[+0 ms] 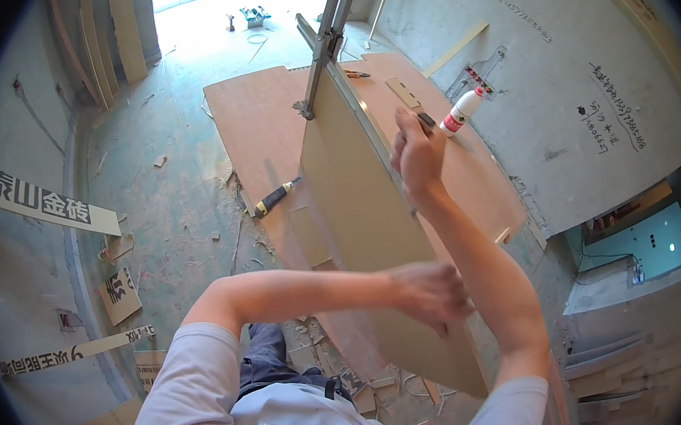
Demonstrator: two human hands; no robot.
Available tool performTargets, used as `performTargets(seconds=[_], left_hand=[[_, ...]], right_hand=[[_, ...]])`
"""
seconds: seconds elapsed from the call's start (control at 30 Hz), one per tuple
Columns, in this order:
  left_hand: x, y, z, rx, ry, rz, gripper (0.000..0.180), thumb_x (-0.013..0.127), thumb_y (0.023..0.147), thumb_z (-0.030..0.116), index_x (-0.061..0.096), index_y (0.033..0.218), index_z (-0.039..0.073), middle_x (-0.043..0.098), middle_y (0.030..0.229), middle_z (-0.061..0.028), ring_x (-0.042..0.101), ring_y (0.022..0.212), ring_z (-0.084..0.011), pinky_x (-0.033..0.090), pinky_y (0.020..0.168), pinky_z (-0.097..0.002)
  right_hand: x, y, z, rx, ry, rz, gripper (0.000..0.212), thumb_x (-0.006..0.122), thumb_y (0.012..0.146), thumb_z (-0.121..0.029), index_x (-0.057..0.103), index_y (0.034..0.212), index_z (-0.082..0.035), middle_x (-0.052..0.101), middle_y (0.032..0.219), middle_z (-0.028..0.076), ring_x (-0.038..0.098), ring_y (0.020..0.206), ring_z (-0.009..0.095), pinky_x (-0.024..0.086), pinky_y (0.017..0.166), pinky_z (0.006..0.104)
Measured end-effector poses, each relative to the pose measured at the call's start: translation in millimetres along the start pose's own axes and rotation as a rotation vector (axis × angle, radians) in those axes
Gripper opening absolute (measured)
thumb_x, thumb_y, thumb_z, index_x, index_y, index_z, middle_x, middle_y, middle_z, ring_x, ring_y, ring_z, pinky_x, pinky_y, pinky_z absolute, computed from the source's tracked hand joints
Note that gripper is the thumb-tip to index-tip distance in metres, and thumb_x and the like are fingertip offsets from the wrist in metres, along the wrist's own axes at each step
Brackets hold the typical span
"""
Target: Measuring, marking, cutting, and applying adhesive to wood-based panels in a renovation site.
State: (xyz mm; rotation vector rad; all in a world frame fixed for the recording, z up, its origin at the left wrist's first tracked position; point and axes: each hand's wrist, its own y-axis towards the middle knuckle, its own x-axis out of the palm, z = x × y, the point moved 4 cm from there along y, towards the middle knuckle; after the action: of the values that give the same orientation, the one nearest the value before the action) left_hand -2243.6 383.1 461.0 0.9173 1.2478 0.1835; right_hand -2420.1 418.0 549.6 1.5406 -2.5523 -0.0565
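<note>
Board [362, 219], large and tan, stands on edge over your plywood counter [253, 110], running from 12 o'clock down to 5 o'clock and screening part of the counter. Your right hand [419, 157], at 2 o'clock beside the board's upper edge, is curled tight, seemingly around a small dark object [427, 120]; so little of that shows that its kind is hard to make out. Your left hand [430, 294], between 4 and 5 o'clock, is blurred, fingers bent; you cannot tell whether it holds anything or touches the board. Your left forearm [315, 290] hides a band of the board's face. At 12 o'clock, a metal rail [331, 29] is cut off by the top edge. Farther out at 2 o'clock sits a red-and-white bottle [462, 111], near your right hand. Between 9 and 10 o'clock, a yellow-and-black tool [275, 198] lies at the counter's edge, its tip close to the board. An orange hand tool [357, 73], just past 12, is too small to identify.
</note>
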Motion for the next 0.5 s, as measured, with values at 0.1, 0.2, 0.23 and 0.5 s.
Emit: performTargets(seconds=[0.1,0.2,0.23,0.5], left_hand=[[13,24,2,0.009,0.056,0.166,0.052,0.070,0.078,0.043,0.063,0.111,0.004,0.067,0.112,-0.0116,0.060,0.116,-0.0285,0.045,0.105,-0.0520],[95,25,2,0.165,1.084,0.014,0.042,0.066,0.087,0.035,0.063,0.113,0.002,0.066,0.118,-0.0107,0.059,0.118,-0.0256,0.042,0.109,-0.0471],[128,27,11,0.234,1.614,-0.062,0.038,0.064,0.091,0.031,0.063,0.114,0.001,0.066,0.121,-0.0103,0.058,0.120,-0.0241,0.041,0.110,-0.0447],[154,-33,51,0.401,3.946,-0.535,0.038,0.050,0.105,0.018,0.054,0.137,-0.002,0.056,0.144,-0.0078,0.052,0.129,-0.0219,0.035,0.118,-0.0383]], right_hand=[[-16,12,-4,-0.048,-0.012,0.036,0.041,0.062,0.097,-0.023,0.041,0.062,-0.018,0.036,0.050,-0.007,0.031,0.037,0.006,0.020,0.035,0.0269],[-2,42,9,-0.089,-0.029,0.079,0.043,0.063,0.096,-0.023,0.040,0.060,-0.019,0.037,0.049,-0.007,0.033,0.036,0.006,0.021,0.034,0.0269],[22,84,25,-0.107,-0.029,0.064,0.044,0.064,0.096,-0.023,0.039,0.059,-0.019,0.038,0.049,-0.007,0.033,0.035,0.006,0.021,0.034,0.0270],[125,254,43,-0.091,0.012,0.146,0.040,0.062,0.095,-0.023,0.041,0.061,-0.018,0.041,0.050,-0.004,0.033,0.035,0.008,0.021,0.035,0.0280]])
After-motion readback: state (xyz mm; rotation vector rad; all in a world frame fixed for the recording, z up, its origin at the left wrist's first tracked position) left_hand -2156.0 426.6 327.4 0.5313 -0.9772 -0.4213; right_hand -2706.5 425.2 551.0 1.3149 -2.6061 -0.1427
